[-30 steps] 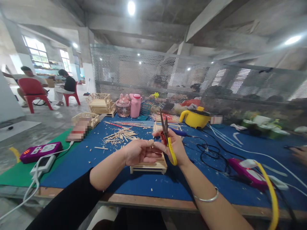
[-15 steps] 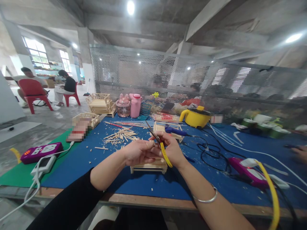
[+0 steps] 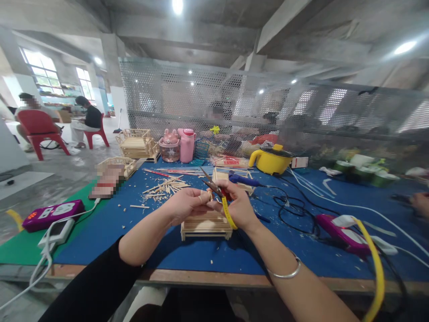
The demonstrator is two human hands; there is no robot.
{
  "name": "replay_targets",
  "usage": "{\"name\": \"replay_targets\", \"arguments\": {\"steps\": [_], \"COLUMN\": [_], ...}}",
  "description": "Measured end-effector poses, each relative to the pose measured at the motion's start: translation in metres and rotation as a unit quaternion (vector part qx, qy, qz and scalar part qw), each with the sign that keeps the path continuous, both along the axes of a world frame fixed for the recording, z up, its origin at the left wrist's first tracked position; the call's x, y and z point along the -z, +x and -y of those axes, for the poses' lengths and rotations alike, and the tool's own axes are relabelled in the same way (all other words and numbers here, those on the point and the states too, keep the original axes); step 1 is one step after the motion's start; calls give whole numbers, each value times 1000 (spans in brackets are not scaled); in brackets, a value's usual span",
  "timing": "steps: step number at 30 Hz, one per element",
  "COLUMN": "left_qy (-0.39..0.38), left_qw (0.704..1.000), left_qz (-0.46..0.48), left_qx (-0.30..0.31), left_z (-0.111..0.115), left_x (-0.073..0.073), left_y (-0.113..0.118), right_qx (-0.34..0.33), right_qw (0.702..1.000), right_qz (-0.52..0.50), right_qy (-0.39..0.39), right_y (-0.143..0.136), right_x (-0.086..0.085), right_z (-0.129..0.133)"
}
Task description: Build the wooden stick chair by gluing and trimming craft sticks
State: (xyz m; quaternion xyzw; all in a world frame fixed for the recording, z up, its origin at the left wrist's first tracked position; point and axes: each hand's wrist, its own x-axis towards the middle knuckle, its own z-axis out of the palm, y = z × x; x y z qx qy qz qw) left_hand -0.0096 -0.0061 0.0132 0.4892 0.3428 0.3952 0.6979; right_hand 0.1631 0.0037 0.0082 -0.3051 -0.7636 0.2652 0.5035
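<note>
My right hand [image 3: 238,206] is closed round a pair of scissors [image 3: 213,187] with a yellow handle loop. The blades point up and to the left, their tips apart. Fingertips of my left hand [image 3: 187,205] pinch a small pale wooden piece [image 3: 210,196], mostly covered by the fingers, close beside the right hand's fingers. Beneath both hands a small slatted wooden bench-like frame [image 3: 206,229] stands on the blue table mat. Just behind the right hand lies a blue glue gun [image 3: 244,180], resting by another wooden slatted piece [image 3: 219,173].
Cut sticks [image 3: 167,188] lie scattered left of centre. Wooden models [image 3: 137,145], a pink bottle [image 3: 187,146] and a yellow pot [image 3: 273,162] stand at the back. Purple power strips [image 3: 53,214] and cables flank the work area. Another person's hand [image 3: 420,201] shows at far right.
The view has shifted slightly. My left fingers have come together on the small wooden piece, which now shows between them. The scissors stay in my right hand.
</note>
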Motion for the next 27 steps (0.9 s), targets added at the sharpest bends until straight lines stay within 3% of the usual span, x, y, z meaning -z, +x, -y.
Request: {"name": "replay_targets", "arguments": {"steps": [6,13,18,27], "left_qy": [54,22,24,161], "left_qw": [994,996,997,986], "left_qz": [38,77,71,-21], "left_qx": [-88,-25,-21,-21], "left_z": [2,0,1,-1], "left_x": [3,0,0,6], "left_y": [10,10,11,9], "right_qx": [52,-16,-37,-39], "right_qw": [992,998,998,996], "right_qz": [51,-55,-54,-61], "right_qy": [99,-18,-27,-42], "right_y": [0,-3,-3,-4], "right_x": [8,2,0,3], "right_z": [-4,2,2,0]}}
